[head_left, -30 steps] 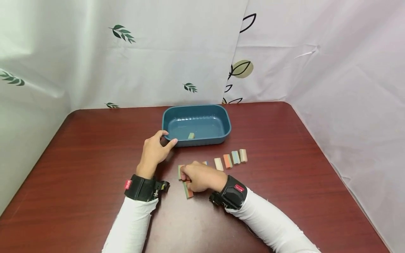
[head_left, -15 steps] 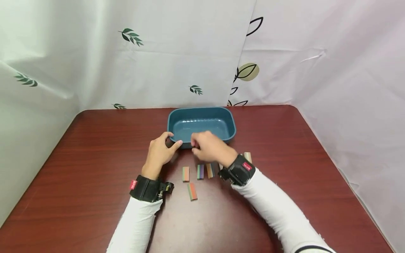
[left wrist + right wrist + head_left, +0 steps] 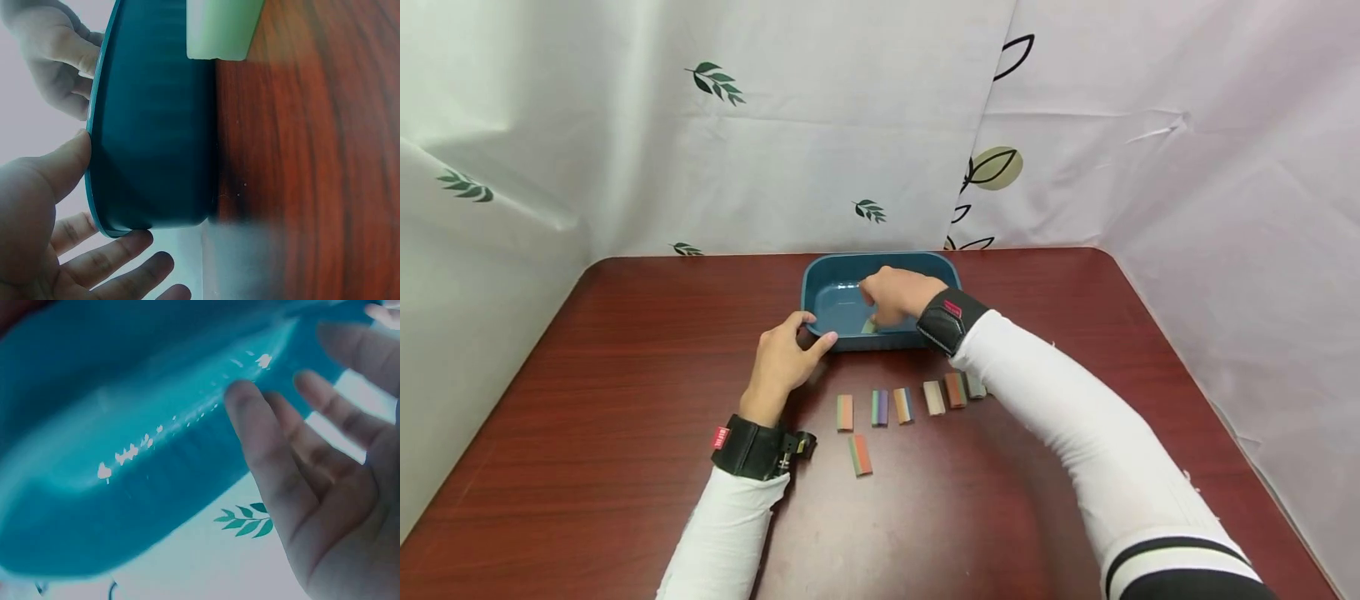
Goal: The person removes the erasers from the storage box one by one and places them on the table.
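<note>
My left hand (image 3: 780, 362) holds the near left corner of a blue plastic tray (image 3: 880, 342). In the left wrist view its thumb (image 3: 72, 156) lies along the rim and the fingertips meet the tray's end. Inside the tray, my right hand (image 3: 897, 296) hovers with a pale green block (image 3: 868, 327) showing beside it. The right wrist view has its fingers (image 3: 265, 450) loosely spread, nothing visible between them. Several small striped blocks lie in front of the tray, among them a green-and-orange block (image 3: 861, 456) and a green-and-purple block (image 3: 880, 408).
A cream block (image 3: 933, 398) and an orange-and-green block (image 3: 955, 389) sit to the right in the row, under the right forearm's side. The red-brown table (image 3: 662, 350) meets white curtains (image 3: 760, 167) behind the tray and at both sides.
My right hand has moved from the blocks on the table up over the tray's front edge and into it. The left hand keeps its hold on the corner; the head view has shifted slightly.
</note>
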Demonstrator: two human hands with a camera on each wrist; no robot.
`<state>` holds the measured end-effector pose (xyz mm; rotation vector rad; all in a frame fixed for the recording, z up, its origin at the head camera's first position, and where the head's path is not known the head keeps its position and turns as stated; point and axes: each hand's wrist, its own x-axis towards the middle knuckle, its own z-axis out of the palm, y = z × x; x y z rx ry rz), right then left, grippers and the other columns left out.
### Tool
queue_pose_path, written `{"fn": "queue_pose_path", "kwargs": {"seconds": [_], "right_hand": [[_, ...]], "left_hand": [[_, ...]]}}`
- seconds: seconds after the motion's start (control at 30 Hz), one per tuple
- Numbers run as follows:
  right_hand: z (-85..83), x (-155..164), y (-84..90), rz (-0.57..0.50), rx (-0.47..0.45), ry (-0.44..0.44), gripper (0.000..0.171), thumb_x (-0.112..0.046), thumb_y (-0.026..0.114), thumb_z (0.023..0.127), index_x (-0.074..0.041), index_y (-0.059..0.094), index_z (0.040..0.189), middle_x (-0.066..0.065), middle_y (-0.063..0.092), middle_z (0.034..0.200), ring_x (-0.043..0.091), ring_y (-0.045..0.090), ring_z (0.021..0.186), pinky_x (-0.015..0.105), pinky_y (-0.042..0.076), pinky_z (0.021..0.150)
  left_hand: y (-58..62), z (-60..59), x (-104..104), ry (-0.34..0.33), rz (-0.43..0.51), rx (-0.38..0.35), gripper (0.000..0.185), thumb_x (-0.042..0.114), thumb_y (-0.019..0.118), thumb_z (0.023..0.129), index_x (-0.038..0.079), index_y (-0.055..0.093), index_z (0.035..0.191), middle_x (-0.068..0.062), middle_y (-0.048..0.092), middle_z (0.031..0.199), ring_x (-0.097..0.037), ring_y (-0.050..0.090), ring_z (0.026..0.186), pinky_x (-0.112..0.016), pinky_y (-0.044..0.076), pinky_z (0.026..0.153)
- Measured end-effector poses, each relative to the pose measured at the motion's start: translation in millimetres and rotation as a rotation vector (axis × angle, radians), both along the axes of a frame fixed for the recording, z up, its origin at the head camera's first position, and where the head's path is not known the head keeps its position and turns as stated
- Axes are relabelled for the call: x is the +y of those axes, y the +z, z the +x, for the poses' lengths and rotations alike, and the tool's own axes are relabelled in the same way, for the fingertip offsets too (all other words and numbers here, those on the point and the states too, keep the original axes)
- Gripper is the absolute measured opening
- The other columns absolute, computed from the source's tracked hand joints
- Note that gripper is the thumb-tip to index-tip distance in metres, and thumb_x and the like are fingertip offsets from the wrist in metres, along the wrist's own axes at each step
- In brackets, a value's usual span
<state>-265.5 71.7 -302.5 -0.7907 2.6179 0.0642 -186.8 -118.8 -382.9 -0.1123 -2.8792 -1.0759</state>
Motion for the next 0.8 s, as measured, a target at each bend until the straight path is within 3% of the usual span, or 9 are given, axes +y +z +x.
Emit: {"fn": "queue_pose_path", "kwargs": {"seconds": [0.23, 0.47, 0.6, 0.8], "right_hand": [[-11.4, -10, 6.6, 0.109, -0.034, 0.08, 0.044, -0.032, 0.069, 0.091, -0.013, 0.058, 0.129, 0.003, 0.06, 0.119, 0.017, 0.059, 0.099, 0.036, 0.05, 0.084], [-12.4, -16, -4.2, 0.2, -0.071, 0.136, 0.041, -0.038, 0.065, 0.093, -0.021, 0.059, 0.13, 0.001, 0.06, 0.12, 0.015, 0.058, 0.099, 0.037, 0.05, 0.082], [-10.4, -17, -10.0, 0.222, -0.096, 0.182, 0.035, -0.025, 0.059, 0.096, -0.022, 0.058, 0.131, 0.003, 0.059, 0.124, 0.017, 0.055, 0.1, 0.036, 0.048, 0.082], [-12.0, -19, -11.5, 0.2, -0.103, 0.21, 0.032, -0.007, 0.053, 0.092, -0.023, 0.063, 0.118, 0.0, 0.059, 0.111, 0.017, 0.05, 0.091, 0.031, 0.043, 0.07]], "left_hand": [[-0.2, -1.4, 2, 0.007, 0.01, 0.022, 0.051, 0.042, 0.066, 0.092, 0.007, 0.056, 0.129, -0.019, 0.061, 0.117, -0.034, 0.057, 0.1, -0.048, 0.048, 0.081], [-4.0, 0.2, 3, 0.001, 0.01, 0.0, 0.052, 0.044, 0.065, 0.092, 0.009, 0.055, 0.13, -0.018, 0.06, 0.12, -0.034, 0.057, 0.104, -0.048, 0.048, 0.084], [-6.1, 0.5, 3, -0.002, 0.019, 0.004, 0.051, 0.043, 0.065, 0.092, 0.009, 0.056, 0.129, -0.018, 0.06, 0.12, -0.034, 0.057, 0.105, -0.048, 0.047, 0.085], [-4.5, -1.5, 0, 0.004, 0.023, 0.027, 0.05, 0.043, 0.065, 0.092, 0.009, 0.057, 0.128, -0.018, 0.061, 0.118, -0.034, 0.057, 0.104, -0.049, 0.047, 0.085]]}}
